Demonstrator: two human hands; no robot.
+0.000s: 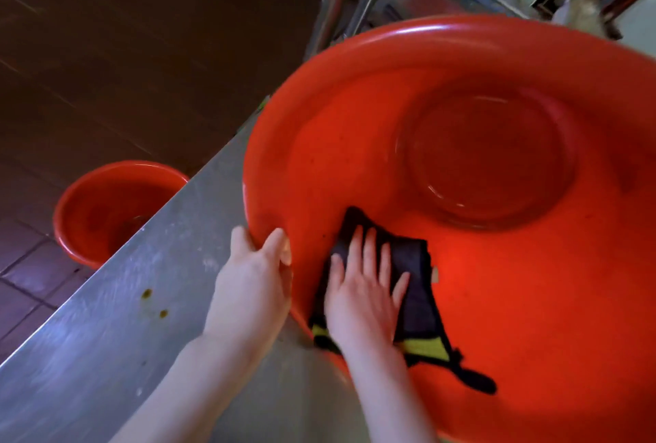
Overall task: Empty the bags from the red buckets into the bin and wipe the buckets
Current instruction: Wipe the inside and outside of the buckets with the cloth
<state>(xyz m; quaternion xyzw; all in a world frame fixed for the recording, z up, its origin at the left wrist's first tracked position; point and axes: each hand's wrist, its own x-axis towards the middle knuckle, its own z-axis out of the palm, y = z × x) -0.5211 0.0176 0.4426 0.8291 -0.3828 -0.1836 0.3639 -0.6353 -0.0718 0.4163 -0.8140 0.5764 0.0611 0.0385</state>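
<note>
Right hand (pixel 362 297) presses dark cloth (pixel 411 286) inside red bucket (pixel 532 265).

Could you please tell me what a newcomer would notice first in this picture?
The large red bucket fills the right side, on the steel counter. At its near wall the right hand presses a dark cloth flat while the left hand grips the rim. A second red bucket stands on the tiled floor at left.

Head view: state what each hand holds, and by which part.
Left hand grips the red bucket by its near rim; right hand holds nothing, pressing the cloth flat.
</note>
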